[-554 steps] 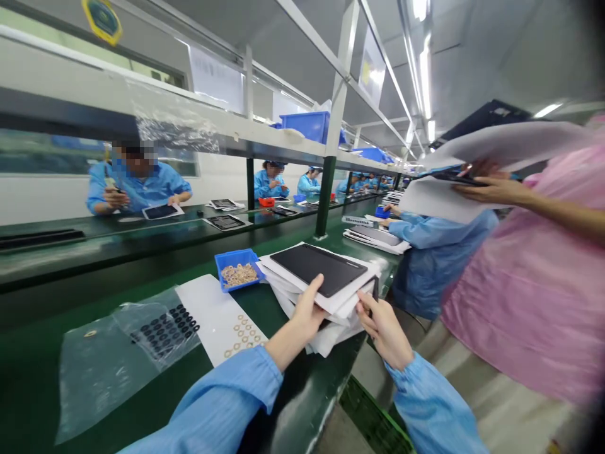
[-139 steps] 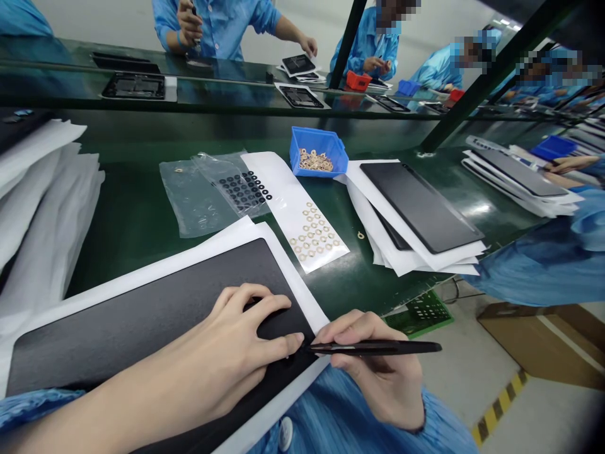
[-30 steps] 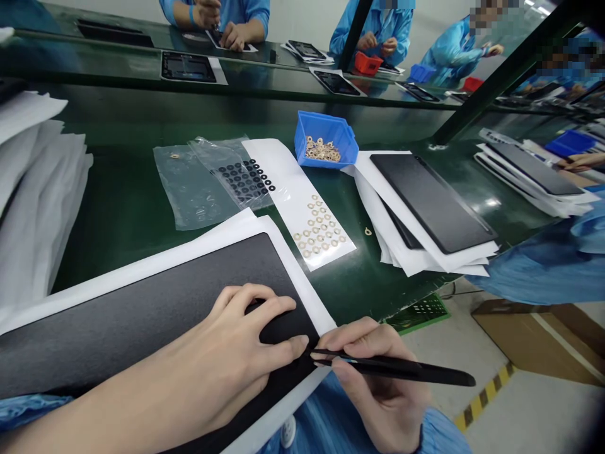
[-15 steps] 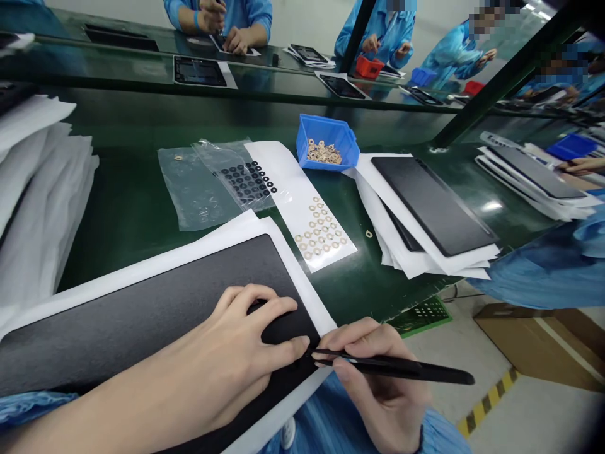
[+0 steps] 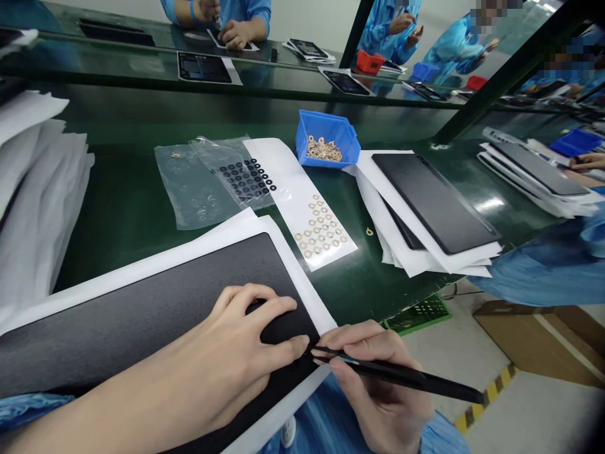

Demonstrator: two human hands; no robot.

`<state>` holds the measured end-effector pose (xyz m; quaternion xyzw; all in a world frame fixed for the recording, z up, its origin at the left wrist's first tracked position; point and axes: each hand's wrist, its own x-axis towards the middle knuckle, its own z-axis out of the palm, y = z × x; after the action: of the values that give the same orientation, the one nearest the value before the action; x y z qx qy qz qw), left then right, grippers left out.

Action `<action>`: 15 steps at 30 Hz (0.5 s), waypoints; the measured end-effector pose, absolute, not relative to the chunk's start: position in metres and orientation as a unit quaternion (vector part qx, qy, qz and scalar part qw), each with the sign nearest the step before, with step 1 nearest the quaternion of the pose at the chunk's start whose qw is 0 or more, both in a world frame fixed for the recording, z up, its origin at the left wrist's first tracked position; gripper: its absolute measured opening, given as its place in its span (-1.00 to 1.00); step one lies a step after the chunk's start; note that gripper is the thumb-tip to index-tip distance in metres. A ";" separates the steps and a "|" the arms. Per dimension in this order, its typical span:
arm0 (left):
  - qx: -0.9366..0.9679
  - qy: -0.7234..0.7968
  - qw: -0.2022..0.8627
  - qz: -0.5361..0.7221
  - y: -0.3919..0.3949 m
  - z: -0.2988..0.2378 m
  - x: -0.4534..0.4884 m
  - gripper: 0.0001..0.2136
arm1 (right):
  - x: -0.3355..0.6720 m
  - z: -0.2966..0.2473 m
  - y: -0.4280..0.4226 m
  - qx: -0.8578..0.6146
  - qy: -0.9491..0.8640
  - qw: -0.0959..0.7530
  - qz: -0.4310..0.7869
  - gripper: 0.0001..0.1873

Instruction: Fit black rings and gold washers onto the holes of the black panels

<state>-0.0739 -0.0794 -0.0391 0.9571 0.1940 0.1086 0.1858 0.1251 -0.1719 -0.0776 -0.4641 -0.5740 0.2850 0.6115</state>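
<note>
A dark grey flat panel point(image 5: 189, 290) with a rounded corner lies on white paper sheets in front of me. My left hand point(image 5: 250, 340) rests on it with fingers spread and bent, one fingertip pressing near the right edge. Black tweezers point(image 5: 401, 372) are pinched in my right hand point(image 5: 378, 372), beside that fingertip. Their tips meet the panel's edge area. Whether they hold a small part is too hidden to tell.
A white sheet point(image 5: 326, 252) bears several gold rings, with black rings point(image 5: 246, 180) under a clear bag point(image 5: 179, 189). Behind stands a blue bin point(image 5: 326, 123) of gold rings. A loose ring point(image 5: 369, 232) and stacked panels point(image 5: 435, 202) lie right. Co-workers sit across the bench.
The back end of the tweezers has swung slightly down and to the right, while their tips stay by my left fingertip. My left hand has hardly moved.
</note>
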 end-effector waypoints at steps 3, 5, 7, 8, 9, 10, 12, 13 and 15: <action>0.957 0.195 0.186 0.108 -0.079 -0.039 -0.075 -0.58 | 0.129 -0.079 -0.173 -0.449 -0.561 0.616 0.325 -0.73; 0.961 0.183 0.181 0.107 -0.078 -0.040 -0.076 -0.58 | 0.131 -0.079 -0.173 -0.434 -0.558 0.617 0.345 -0.77; 0.961 0.182 0.174 0.111 -0.078 -0.040 -0.076 -0.58 | 0.130 -0.078 -0.173 -0.432 -0.556 0.621 0.344 -0.81; 0.960 0.187 0.171 0.116 -0.078 -0.040 -0.076 -0.58 | 0.129 -0.077 -0.172 -0.436 -0.552 0.626 0.338 -0.83; 0.959 0.193 0.170 0.121 -0.079 -0.040 -0.076 -0.57 | 0.127 -0.076 -0.172 -0.440 -0.545 0.632 0.330 -0.86; 0.957 0.198 0.169 0.125 -0.079 -0.040 -0.075 -0.56 | 0.126 -0.075 -0.172 -0.444 -0.538 0.640 0.322 -0.87; 0.957 0.198 0.172 0.127 -0.081 -0.039 -0.075 -0.54 | 0.124 -0.073 -0.171 -0.445 -0.535 0.648 0.309 -0.89; 0.957 0.197 0.174 0.125 -0.081 -0.039 -0.074 -0.53 | 0.124 -0.073 -0.171 -0.445 -0.541 0.644 0.307 -0.88; 0.957 0.196 0.178 0.122 -0.081 -0.038 -0.074 -0.52 | 0.124 -0.074 -0.171 -0.448 -0.557 0.630 0.302 -0.86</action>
<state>-0.0743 -0.0808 -0.0382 0.9565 0.1964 0.1218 0.1779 0.1243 -0.1715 -0.0735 -0.4484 -0.5568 0.3024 0.6304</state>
